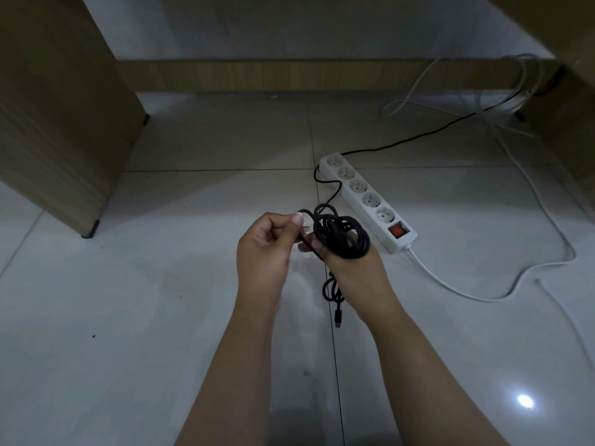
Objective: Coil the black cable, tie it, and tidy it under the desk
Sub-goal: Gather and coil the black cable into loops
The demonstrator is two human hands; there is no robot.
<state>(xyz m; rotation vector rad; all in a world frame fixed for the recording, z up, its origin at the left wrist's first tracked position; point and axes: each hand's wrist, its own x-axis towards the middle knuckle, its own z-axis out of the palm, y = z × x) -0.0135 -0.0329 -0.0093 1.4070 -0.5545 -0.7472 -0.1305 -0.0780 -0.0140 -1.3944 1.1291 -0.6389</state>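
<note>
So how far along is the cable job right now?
Partly done. Several loops of the black cable are already wound around the right hand, with its plug end dangling below. In hand: the left hand pinches the strand next to the coil. Left: a long stretch still trails across the floor past the white power strip; no tie is visible, and nothing is tidied under the desk yet.

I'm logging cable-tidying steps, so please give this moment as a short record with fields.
setting: tiled floor under a wooden desk
black cable: coiled in loops around the right hand, one plug end hanging below
left hand: pinches a strand beside the coil
uncoiled part: trails across the floor toward the back right
power strip: white, on the floor, nothing plugged in
tie: not yet on
</note>
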